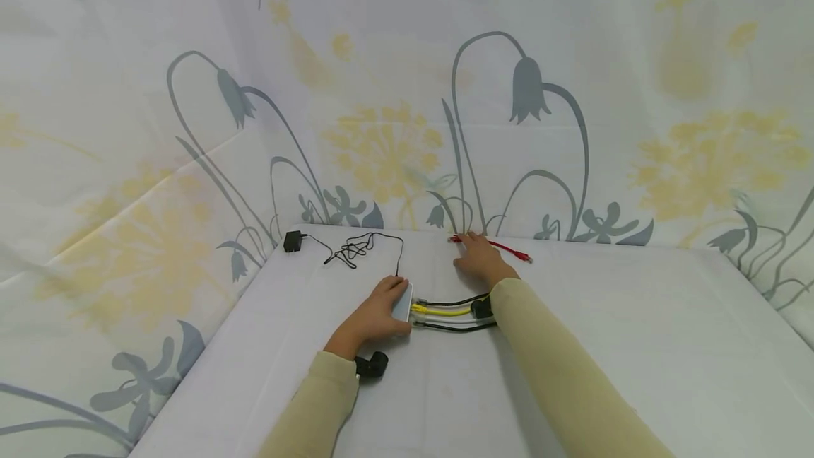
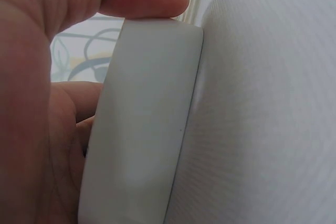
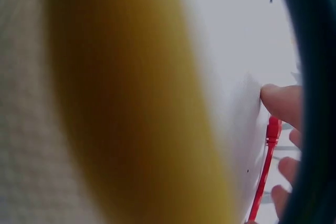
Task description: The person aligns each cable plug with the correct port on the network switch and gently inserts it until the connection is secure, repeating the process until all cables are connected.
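Note:
My left hand [image 1: 375, 313] grips a white network box [image 1: 402, 304] lying on the table, thumb against the near side and fingers over the far side. The left wrist view shows the box's smooth white edge [image 2: 142, 119] close on the cloth. Plugged into its right side are black, white and yellow network cables [image 1: 445, 312], which run under my right forearm. My right hand [image 1: 480, 260] reaches over a short red network cable [image 1: 509, 249] at the table's back edge. In the right wrist view, thumb and fingers are spread around its red plug [image 3: 273, 129].
A black power adapter [image 1: 292, 241] lies at the back left corner. Its thin, tangled cord [image 1: 356, 249] leads to the white box. Flower-patterned cloth [image 1: 394, 90] hangs behind the table. In the right wrist view, blurred yellow and dark cables cross close to the camera.

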`<state>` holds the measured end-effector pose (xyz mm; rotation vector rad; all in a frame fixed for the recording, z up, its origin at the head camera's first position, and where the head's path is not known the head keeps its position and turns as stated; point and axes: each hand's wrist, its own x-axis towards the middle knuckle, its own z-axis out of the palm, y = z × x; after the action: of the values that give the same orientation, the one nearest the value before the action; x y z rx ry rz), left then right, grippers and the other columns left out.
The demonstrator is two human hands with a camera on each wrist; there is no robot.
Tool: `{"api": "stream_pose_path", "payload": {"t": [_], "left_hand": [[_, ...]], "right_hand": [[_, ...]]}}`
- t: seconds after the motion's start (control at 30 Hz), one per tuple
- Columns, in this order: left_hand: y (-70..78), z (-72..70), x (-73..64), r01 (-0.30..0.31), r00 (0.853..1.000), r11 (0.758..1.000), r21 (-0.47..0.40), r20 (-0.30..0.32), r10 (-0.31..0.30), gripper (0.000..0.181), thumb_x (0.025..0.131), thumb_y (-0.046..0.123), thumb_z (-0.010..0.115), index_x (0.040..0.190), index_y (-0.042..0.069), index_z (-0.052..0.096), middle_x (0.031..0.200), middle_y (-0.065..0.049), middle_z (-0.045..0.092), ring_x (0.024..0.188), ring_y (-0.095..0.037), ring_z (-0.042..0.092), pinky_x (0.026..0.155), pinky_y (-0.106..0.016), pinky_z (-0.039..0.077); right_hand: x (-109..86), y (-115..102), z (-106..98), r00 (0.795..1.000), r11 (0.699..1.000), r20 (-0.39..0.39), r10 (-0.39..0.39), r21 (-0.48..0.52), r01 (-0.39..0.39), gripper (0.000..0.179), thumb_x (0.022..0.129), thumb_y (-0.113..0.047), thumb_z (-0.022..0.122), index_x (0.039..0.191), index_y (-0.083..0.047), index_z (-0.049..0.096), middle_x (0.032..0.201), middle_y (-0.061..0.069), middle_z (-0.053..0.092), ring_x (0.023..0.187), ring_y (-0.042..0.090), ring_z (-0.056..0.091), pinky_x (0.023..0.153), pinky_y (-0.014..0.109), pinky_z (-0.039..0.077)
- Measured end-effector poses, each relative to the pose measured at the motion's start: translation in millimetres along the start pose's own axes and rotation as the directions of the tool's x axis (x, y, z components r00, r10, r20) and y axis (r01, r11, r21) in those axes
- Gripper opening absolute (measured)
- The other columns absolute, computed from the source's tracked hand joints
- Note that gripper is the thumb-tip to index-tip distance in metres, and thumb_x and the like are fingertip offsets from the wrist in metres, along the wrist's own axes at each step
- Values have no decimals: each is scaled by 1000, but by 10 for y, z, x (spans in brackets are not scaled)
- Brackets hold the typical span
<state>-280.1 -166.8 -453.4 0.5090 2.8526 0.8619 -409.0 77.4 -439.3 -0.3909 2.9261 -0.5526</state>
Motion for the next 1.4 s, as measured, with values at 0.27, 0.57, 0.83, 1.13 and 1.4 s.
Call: {"api": "stream_pose_path", "payload": {"t": [0.27,0.57,0.83,1.13,1.4], "left_hand": [[-14,23,19,4,1000,1000,12,-4,-4,91,70,27,68,152,12,33,159,-5,27,150,-26,18,115,-46,30],[5,3,7,7,1000,1000,8,-6,-7,91,69,26,69,151,10,34,158,-5,27,149,-26,19,115,-46,30],[5,7,10,3,1000,1000,5,-8,-3,90,69,25,69,151,9,35,158,-6,28,149,-27,19,115,-46,30],[26,-3,-4,10,1000,1000,3,-7,-10,91,69,25,68,151,10,34,158,-7,27,149,-27,19,115,-47,30],[32,0,-7,17,1000,1000,10,-2,-17,90,69,25,68,151,10,34,159,-7,27,149,-27,19,115,-47,30]], "right_hand": [[-12,9,11,999,999,5,35,10,-35,69,94,-33,55,152,-8,29,156,21,27,146,40,22,113,60,24],[-34,25,10,999,999,-38,32,-33,-33,54,99,-31,45,149,-10,38,151,22,35,140,46,29,111,66,21],[13,90,70,998,998,-67,18,-51,-21,40,101,-28,44,136,-12,56,133,19,48,128,42,42,106,63,29],[7,104,73,996,999,-93,1,-40,-5,26,97,-26,55,115,-12,67,117,15,55,116,39,50,97,60,38],[-33,88,52,994,998,-98,-57,-6,56,18,93,-19,59,105,-9,68,111,14,59,105,32,56,94,52,43]]}}
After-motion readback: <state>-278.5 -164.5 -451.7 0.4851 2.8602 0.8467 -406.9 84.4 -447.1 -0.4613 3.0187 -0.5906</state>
